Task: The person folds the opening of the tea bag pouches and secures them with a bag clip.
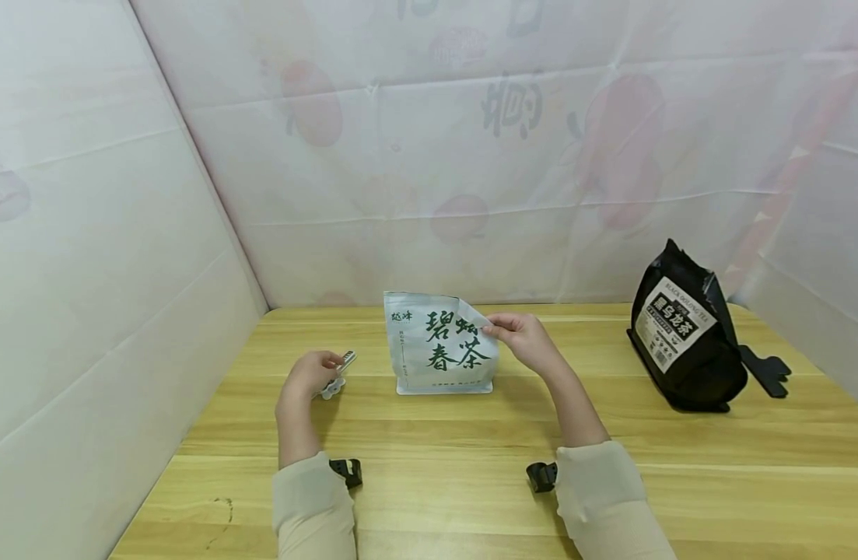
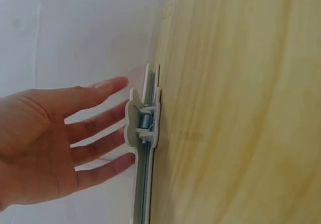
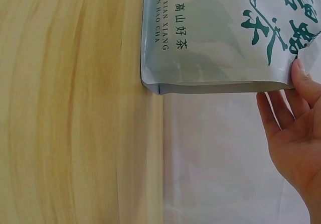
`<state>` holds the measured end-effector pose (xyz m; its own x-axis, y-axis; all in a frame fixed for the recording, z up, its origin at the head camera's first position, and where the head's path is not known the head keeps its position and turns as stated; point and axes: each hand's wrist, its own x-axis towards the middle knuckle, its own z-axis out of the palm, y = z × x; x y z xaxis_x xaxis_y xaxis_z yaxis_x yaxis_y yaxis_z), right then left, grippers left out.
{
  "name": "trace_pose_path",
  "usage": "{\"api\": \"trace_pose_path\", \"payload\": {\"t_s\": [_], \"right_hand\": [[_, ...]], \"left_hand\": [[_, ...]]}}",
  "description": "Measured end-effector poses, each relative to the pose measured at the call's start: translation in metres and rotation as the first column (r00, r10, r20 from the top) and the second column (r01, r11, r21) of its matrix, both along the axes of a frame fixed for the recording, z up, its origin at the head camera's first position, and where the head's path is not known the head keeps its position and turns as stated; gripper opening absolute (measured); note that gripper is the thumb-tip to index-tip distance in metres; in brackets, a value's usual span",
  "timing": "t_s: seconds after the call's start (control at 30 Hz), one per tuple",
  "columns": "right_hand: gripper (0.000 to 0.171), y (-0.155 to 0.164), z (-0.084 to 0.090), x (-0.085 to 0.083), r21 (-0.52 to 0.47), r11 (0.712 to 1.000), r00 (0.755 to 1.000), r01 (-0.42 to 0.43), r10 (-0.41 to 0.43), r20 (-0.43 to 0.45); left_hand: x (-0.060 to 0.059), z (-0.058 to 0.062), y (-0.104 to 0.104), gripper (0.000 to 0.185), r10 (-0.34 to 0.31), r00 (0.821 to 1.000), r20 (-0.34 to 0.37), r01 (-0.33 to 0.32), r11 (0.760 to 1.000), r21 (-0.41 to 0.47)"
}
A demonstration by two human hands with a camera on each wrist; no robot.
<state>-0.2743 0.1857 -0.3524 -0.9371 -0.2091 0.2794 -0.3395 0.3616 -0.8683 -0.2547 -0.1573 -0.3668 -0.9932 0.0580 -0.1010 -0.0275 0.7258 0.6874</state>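
A white bag clip (image 2: 129, 128) with a metal spring and scalloped grips lies on the table, in the left wrist view. My left hand (image 1: 309, 375) is beside it with fingers fairly straight; some fingertips pass behind the clip, and whether they touch it is unclear. In the head view the hand covers part of the clip (image 1: 334, 386). A pale tea bag (image 1: 439, 369) with green characters stands upright at the table's middle. My right hand (image 1: 525, 338) pinches its upper right edge between thumb and fingers, and that side of the bag creases inward.
To the right, a black tea bag (image 1: 695, 381) with a white label leans on the wooden table (image 1: 443, 482). A black flat piece with a scalloped end (image 1: 768, 372) sticks out beside it. White printed cloth (image 1: 400, 171) walls in the back and sides.
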Motion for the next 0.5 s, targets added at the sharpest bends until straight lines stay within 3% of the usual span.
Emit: {"api": "trace_pose_path", "payload": {"t_s": [0.3,0.5], "right_hand": [[0.02,-0.002,0.002,0.003,-0.016,1.0,1.0,-0.003,0.003,0.015],[0.019,-0.001,-0.001,-0.001,-0.002,1.0,1.0,0.008,-0.008,-0.001]], "left_hand": [[0.0,0.01,0.008,0.03,-0.043,0.999,-0.003,0.043,0.999,-0.032],[-0.002,0.022,0.009,0.033,-0.133,0.991,-0.013,0.132,0.991,-0.037]]}}
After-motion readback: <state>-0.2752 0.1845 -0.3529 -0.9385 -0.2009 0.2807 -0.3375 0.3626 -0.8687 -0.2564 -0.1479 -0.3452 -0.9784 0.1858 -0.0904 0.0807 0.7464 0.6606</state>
